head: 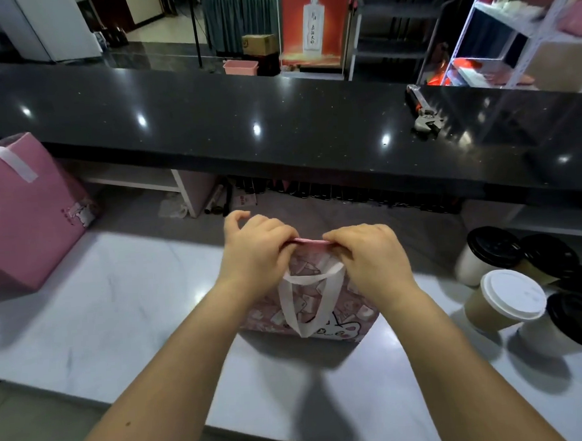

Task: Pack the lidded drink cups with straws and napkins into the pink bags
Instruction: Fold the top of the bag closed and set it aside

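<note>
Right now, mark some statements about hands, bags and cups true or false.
1. The left hand and right hand both pinch the top edge of the patterned pink bag. True.
2. A hand holds a cup. False: the black-lidded cups stand on the white table, right of that bag.
3. A second pink bag stands at the left. True.
4. Every lid is black. False: the brown cup has a white lid.
5. The wrench lies on the white table. False: it lies on the black counter.
</note>
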